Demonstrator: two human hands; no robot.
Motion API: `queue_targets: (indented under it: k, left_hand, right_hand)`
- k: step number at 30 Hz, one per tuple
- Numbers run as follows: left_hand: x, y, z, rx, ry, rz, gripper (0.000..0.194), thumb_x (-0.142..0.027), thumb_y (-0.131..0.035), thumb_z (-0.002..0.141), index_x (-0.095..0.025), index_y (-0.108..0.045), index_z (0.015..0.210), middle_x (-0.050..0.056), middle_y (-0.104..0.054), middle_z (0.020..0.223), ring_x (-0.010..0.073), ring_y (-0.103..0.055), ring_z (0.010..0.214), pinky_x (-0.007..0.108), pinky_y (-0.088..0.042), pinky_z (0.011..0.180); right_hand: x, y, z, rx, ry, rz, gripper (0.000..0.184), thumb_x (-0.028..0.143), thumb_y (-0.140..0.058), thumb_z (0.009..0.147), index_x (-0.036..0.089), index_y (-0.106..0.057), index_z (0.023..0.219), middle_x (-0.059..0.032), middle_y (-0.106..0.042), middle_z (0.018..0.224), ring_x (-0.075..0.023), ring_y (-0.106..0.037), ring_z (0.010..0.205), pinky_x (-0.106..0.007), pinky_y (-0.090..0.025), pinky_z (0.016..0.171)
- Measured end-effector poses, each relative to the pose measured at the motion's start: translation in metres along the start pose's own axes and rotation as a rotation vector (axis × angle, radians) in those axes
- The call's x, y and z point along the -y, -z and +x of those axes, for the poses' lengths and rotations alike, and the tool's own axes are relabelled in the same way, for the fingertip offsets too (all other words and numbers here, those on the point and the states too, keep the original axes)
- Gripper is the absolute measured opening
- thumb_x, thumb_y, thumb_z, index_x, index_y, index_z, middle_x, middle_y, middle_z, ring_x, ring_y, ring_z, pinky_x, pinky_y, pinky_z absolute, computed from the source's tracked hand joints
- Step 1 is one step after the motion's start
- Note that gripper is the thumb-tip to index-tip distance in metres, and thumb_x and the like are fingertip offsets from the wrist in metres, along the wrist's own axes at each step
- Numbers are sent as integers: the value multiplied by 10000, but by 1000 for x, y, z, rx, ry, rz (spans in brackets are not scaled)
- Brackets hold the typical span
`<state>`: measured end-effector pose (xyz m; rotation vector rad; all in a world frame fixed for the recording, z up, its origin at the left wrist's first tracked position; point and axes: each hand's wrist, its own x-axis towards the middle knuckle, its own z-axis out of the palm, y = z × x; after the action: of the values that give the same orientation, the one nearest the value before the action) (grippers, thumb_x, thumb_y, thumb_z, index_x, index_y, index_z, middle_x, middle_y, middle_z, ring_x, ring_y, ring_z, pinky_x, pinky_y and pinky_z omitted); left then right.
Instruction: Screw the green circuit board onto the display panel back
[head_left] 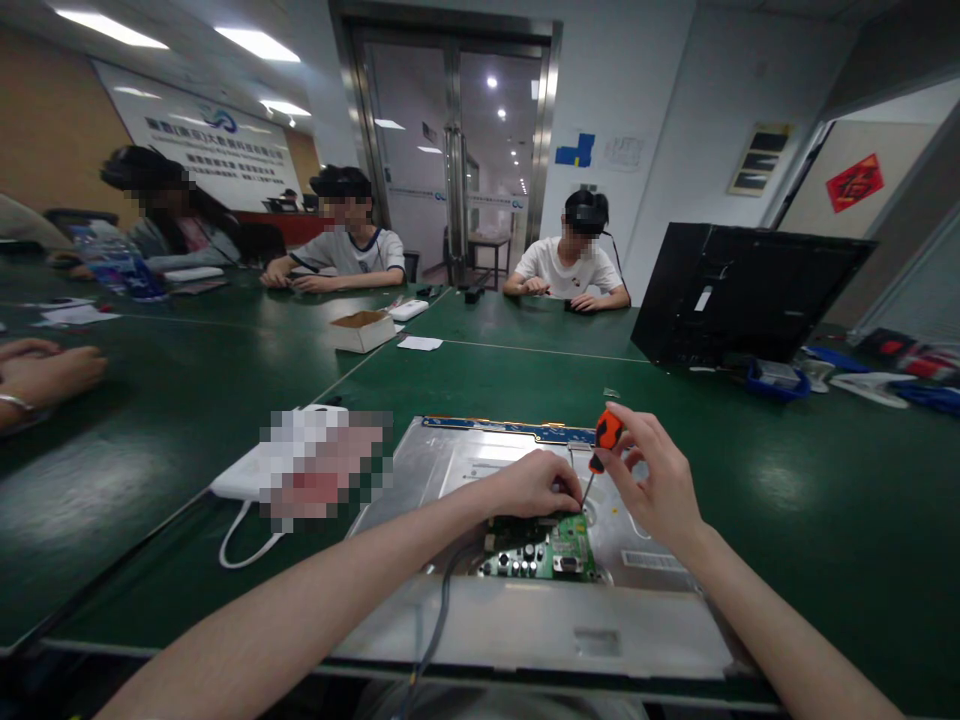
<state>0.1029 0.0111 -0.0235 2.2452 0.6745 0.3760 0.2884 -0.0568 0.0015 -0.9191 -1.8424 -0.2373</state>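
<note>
A screwdriver point(609, 430) with an orange and black handle is held by the fingers of my right hand point(660, 480). Its thin shaft slants down to the upper right edge of a green circuit board point(571, 545). My left hand point(534, 484) bends over that same edge, fingertips pinched close to the screwdriver's tip; whatever lies between them is hidden. The board sits on a silvery metal display panel point(442, 470), which lies flat in front of me. Along the panel's far edge runs a narrow blue circuit strip point(510, 431). A dark cable point(442, 600) trails from the board toward me.
Left of the panel lies a white device with a cable point(244, 470), partly blurred out. Farther off are an open cardboard box point(362, 331) and a black monitor point(739, 295). Another person's hands point(49, 370) rest at the left; several people sit across the green table point(810, 480).
</note>
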Motion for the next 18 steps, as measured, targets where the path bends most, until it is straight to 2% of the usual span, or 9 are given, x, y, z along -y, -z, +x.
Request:
queue_targets:
  k: [18]
  left_hand:
    - [-4, 0, -1, -6, 15, 5, 51, -122, -751, 812, -139, -799, 817, -3, -705, 720, 120, -574, 660, 203, -418, 681]
  right_hand:
    - [-1, 0, 0, 8, 3, 49, 477, 193, -545, 1015, 314, -457, 1469, -34, -613, 1002, -110, -619, 644, -185, -529, 467]
